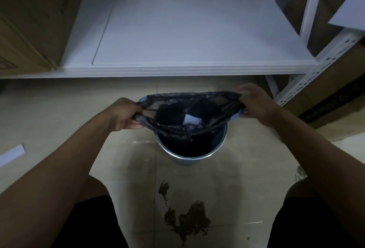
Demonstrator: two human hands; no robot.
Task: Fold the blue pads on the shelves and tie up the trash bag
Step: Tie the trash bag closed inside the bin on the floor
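The left hand [126, 114] grips the left edge of the black trash bag [187, 113], fingers curled round the gathered plastic; the right hand [254, 103] pinches the right edge, stretching the mouth wide; a white scrap [190, 119] lies inside; the bag hangs into a metal bin [189, 149] on the tiled floor [59, 109]; a white shelf [177, 30] stands beyond, cardboard boxes [29, 20] at its left.

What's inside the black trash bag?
Through the open mouth of the black trash bag a small white piece of paper shows. Whatever lies deeper is hidden by the dark plastic and shadow.
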